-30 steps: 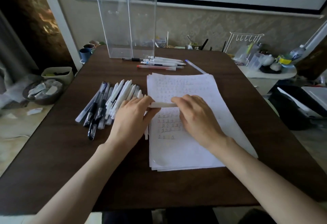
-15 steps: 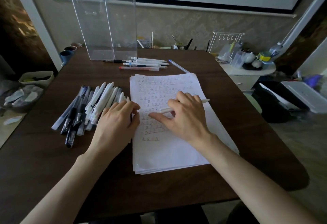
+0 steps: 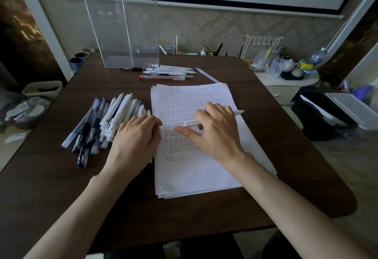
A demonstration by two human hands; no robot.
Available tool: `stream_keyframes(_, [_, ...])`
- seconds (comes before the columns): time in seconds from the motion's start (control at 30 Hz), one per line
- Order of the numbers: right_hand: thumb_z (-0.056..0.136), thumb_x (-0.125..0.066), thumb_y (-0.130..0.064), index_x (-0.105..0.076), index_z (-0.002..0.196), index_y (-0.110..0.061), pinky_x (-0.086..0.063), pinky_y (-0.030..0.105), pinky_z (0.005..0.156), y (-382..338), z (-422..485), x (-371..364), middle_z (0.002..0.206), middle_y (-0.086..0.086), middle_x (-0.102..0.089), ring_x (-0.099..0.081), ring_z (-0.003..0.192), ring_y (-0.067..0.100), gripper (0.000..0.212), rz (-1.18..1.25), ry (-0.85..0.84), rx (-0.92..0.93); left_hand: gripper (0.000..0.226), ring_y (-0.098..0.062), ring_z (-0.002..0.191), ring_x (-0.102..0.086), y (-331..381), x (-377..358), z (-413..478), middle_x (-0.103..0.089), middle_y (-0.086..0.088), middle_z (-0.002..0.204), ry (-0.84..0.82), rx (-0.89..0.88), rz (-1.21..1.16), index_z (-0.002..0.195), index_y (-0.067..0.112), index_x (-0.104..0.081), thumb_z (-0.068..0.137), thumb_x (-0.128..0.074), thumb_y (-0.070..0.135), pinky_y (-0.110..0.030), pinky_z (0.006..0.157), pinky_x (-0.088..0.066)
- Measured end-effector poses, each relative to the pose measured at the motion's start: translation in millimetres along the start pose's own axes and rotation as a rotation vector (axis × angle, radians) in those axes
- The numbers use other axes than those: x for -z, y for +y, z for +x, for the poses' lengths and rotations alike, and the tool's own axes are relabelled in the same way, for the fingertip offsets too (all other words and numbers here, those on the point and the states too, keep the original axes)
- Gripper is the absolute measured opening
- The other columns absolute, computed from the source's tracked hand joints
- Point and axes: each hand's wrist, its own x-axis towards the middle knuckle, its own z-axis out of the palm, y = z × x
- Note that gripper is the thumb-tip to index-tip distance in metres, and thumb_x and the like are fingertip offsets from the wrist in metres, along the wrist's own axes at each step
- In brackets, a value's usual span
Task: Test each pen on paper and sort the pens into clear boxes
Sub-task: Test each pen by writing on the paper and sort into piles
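Note:
My right hand (image 3: 214, 127) grips a white pen (image 3: 237, 113) above a stack of paper (image 3: 196, 172) covered in rows of handwritten test marks. The pen lies nearly flat across the hand, one end poking out right, the other near my thumb. My left hand (image 3: 137, 136) rests with curled fingers at the paper's left edge, beside a pile of white and dark pens (image 3: 106, 119). Whether it holds anything is hidden. Two tall clear boxes (image 3: 122, 27) stand at the table's far side, with a few tested pens (image 3: 167, 71) lying in front of them.
The dark wooden table (image 3: 61, 187) has a rounded right corner. A single blue-tipped pen (image 3: 206, 74) lies behind the paper. A white side table (image 3: 286, 81) with a wire rack, bottles and cups stands at right. Bins sit on the floor at left.
My hands pulled apart: the right took the white pen to the right over the paper, the left drew back to the paper's edge. The camera view shifted slightly.

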Motion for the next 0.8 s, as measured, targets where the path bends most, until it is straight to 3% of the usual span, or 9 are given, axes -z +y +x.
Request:
stream_keyframes(0.07, [0.080,-0.053,-0.065,-0.057,0.068,-0.012,-0.034,0.027,0.060,0.9,0.7,0.9,0.069,0.002,-0.049,-0.044,0.062,0.014,0.054,0.020,0.001,0.018,0.013,-0.024,0.090,-0.061,0.5,0.9,-0.3,-0.067,-0.003,0.096,-0.013,0.006,0.002,0.099,0.010,-0.064,0.087,-0.060,0.012,-0.038,0.078,-0.044])
stream_keyframes(0.17, [0.082,-0.071,-0.023,-0.061,0.096,-0.005,-0.049,0.026,0.053,4.4,0.7,2.0,0.086,0.010,-0.055,-0.052,0.066,0.015,0.025,0.172,0.049,0.040,0.013,-0.022,0.090,-0.060,4.0,4.8,-4.0,-0.065,0.000,0.095,-0.020,0.003,0.000,0.100,0.012,-0.065,0.089,-0.058,0.014,-0.035,0.079,-0.043])
stream_keyframes(0.23, [0.089,-0.054,-0.004,-0.058,0.108,0.002,-0.048,0.023,0.056,6.2,3.5,9.7,0.090,0.014,-0.056,-0.051,0.071,0.014,0.020,0.280,0.123,0.004,0.019,-0.021,0.091,-0.059,8.5,9.2,-11.9,-0.064,0.002,0.096,-0.018,-0.019,-0.013,0.099,0.014,-0.065,0.090,-0.051,0.022,-0.035,0.079,-0.043])
stream_keyframes(0.37, [0.092,-0.034,-0.025,-0.059,0.097,0.001,-0.041,0.013,0.070,1.9,7.6,35.3,0.086,0.004,-0.060,-0.052,0.078,0.006,0.036,0.536,0.184,-0.243,0.046,-0.017,0.107,-0.055,17.0,14.5,-34.8,-0.059,0.004,0.117,-0.109,-0.070,-0.041,0.111,0.016,-0.062,0.088,-0.035,0.046,-0.028,0.088,-0.041])
stream_keyframes(0.43, [0.096,-0.032,-0.044,-0.061,0.085,-0.009,-0.045,0.016,0.057,-8.8,3.2,42.2,0.069,-0.008,-0.062,-0.058,0.062,0.002,0.047,0.752,0.029,-0.483,0.064,-0.013,0.126,-0.041,21.3,15.5,-42.2,-0.044,0.004,0.139,-0.221,-0.072,-0.040,0.128,0.018,-0.053,0.086,-0.030,0.060,-0.028,0.101,-0.030])
stream_keyframes(0.5, [0.092,-0.038,-0.056,-0.066,0.083,-0.013,-0.049,0.019,0.054,-18.2,-3.5,41.4,0.065,-0.003,-0.068,-0.065,0.059,0.006,0.052,0.920,-0.138,-0.655,0.083,-0.007,0.139,-0.014,25.0,13.5,-46.4,-0.020,0.006,0.153,-0.331,-0.071,-0.012,0.144,0.019,-0.032,0.081,-0.019,0.073,-0.025,0.110,-0.007])
stream_keyframes(0.6, [0.083,-0.063,-0.043,-0.069,0.083,-0.014,-0.056,0.030,0.063,-24.5,-11.9,37.1,0.074,-0.002,-0.070,-0.067,0.071,0.010,0.030,0.861,-0.265,-0.586,0.095,-0.008,0.142,0.007,27.9,7.4,-50.7,-0.004,0.002,0.157,-0.381,-0.083,0.093,0.149,0.016,-0.013,0.076,-0.004,0.076,-0.025,0.110,0.012])
stream_keyframes(0.67, [0.078,-0.074,-0.030,-0.064,0.077,-0.008,-0.050,0.024,0.057,-23.8,-15.8,35.7,0.068,0.001,-0.065,-0.061,0.061,0.009,0.024,0.883,-0.290,-0.622,0.095,-0.009,0.142,0.009,27.8,5.7,-52.1,-0.001,0.003,0.157,-0.388,-0.079,0.128,0.149,0.017,-0.008,0.075,0.000,0.074,-0.026,0.110,0.014])
stream_keyframes(0.8, [0.081,-0.068,-0.009,-0.048,0.069,0.001,-0.038,0.022,0.050,-22.2,-21.7,33.6,0.061,0.017,-0.050,-0.049,0.056,0.015,0.025,0.905,-0.295,-0.685,0.093,-0.009,0.143,0.005,26.4,4.9,-52.0,-0.004,0.003,0.157,-0.375,-0.082,0.117,0.149,0.017,-0.010,0.076,-0.003,0.074,-0.027,0.111,0.013])
